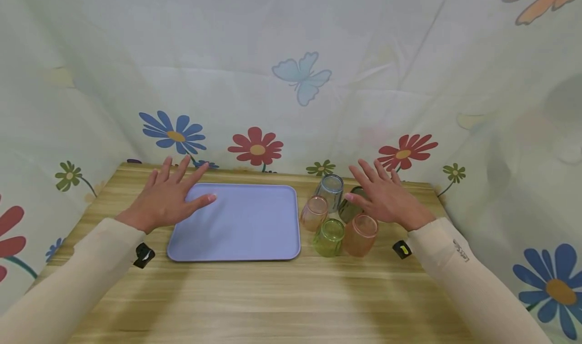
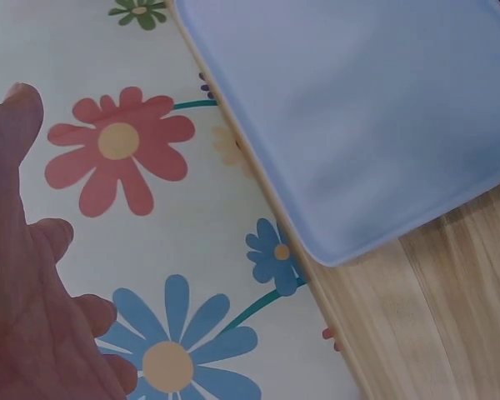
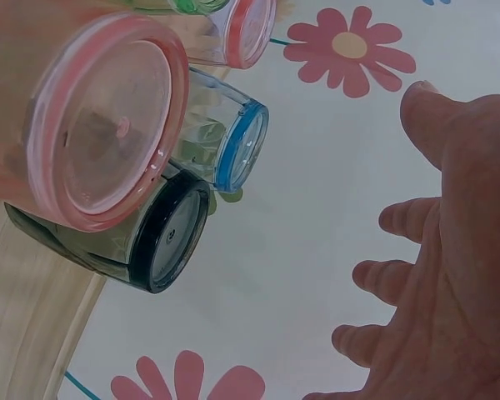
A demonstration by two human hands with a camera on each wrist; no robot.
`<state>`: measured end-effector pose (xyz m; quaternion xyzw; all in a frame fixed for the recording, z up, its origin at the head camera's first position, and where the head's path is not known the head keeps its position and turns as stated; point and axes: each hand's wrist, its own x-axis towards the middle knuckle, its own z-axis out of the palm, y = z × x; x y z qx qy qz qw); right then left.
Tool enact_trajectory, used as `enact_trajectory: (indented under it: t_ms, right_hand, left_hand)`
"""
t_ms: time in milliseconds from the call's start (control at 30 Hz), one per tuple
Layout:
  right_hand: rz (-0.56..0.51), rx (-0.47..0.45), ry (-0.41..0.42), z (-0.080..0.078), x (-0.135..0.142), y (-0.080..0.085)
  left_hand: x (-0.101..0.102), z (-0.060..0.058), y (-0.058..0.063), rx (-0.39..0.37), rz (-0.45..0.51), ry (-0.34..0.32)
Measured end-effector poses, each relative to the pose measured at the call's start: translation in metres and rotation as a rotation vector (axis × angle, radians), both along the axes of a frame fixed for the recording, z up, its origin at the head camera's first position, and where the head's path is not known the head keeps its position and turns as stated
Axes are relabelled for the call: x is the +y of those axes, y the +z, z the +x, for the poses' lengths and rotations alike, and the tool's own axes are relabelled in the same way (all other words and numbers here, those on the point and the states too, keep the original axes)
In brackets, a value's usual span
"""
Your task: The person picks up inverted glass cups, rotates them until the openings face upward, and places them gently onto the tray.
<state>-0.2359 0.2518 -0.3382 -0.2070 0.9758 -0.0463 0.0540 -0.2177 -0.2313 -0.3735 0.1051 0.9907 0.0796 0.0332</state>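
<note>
My left hand (image 1: 169, 198), fingers spread and holding nothing, hovers over the left side of a flat lavender-blue tray (image 1: 241, 223). On the right, my right hand (image 1: 386, 198) is spread too, palm down and bare, beside several upside-down clear coloured glasses. That cluster has a blue glass (image 1: 331, 190) at the back, a dark grey-green glass (image 1: 349, 207) partly hidden by my right hand, a pink glass (image 1: 314, 213) nearest the tray, a green glass (image 1: 329, 238) in front and an orange-pink glass (image 1: 360, 235). The right wrist view shows the orange-pink glass's base (image 3: 108, 125) close up.
Everything stands on a wood-grain table (image 1: 273, 298). A white curtain (image 1: 218, 81) printed with flowers and a butterfly hangs along the table's back edge and both sides. Small black wrist devices (image 1: 144, 255) sit beneath both wrists.
</note>
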Motion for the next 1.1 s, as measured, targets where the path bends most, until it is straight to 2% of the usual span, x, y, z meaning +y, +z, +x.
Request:
enact_trajectory:
  t_ms: [767, 1100]
  right_hand:
    - [-0.011, 0.027, -0.005, 0.0, 0.011, -0.005]
    - [-0.015, 0.013, -0.011, 0.0, 0.014, -0.005]
  left_hand:
    - [-0.016, 0.006, -0.017, -0.003, 0.007, 0.024]
    - [-0.015, 0.007, -0.025, -0.025, 0.022, 0.031]
